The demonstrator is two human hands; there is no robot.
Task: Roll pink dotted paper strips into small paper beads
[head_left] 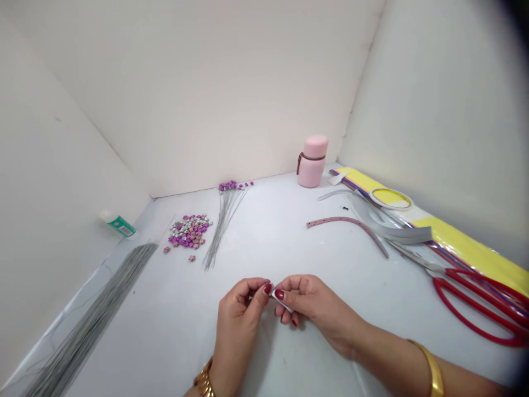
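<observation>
My left hand [242, 306] and my right hand [303, 300] meet low in the middle of the view, above the white table. Between their pinched fingertips runs a narrow paper strip [283, 302], pale on the side that shows. The left thumb and forefinger press on its upper end; the right thumb lies along it. Most of the strip is hidden by my fingers. Beyond my left hand lies a heap of small folded paper stars [190, 231] in purple, silver and pink. Thin wires [223, 226] with purple stars at their tips lie next to the heap.
A thick bundle of bare wires [99, 314] stretches along the left. A green-and-white tube [122, 226] leans there. At the back stands a pink flask [312, 162]. To the right are red-handled scissors [475, 303], a pink strip [351, 220], silver strips [407, 234], a tape roll [390, 199] and yellow sheets [475, 248].
</observation>
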